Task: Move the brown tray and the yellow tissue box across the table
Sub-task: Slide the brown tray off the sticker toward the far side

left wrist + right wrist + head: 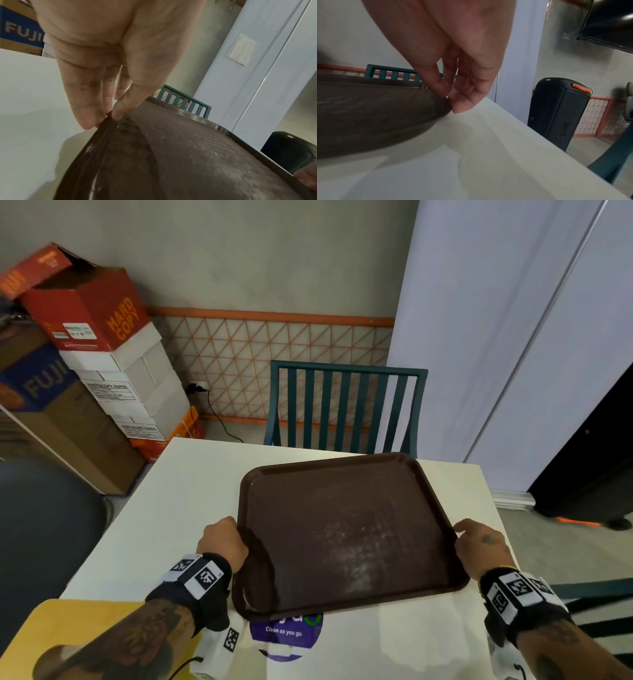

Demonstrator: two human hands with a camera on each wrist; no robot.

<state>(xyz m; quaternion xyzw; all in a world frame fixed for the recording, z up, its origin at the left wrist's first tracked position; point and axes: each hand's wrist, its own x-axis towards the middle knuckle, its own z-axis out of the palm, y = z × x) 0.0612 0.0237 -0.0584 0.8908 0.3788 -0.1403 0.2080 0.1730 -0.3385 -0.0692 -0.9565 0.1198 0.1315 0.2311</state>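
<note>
Over the white desk the brown tray is held by both hands, one at each side edge. On the left edge, the left hand pinches the rim between thumb and fingers, seen close in the left wrist view. On the right edge, the right hand grips the rim with curled fingertips. Shadow under the tray shows its near side raised off the desk. At the near left corner sits the yellow tissue box, partly behind the left forearm. Beyond the desk's far edge stands a green chair.
</note>
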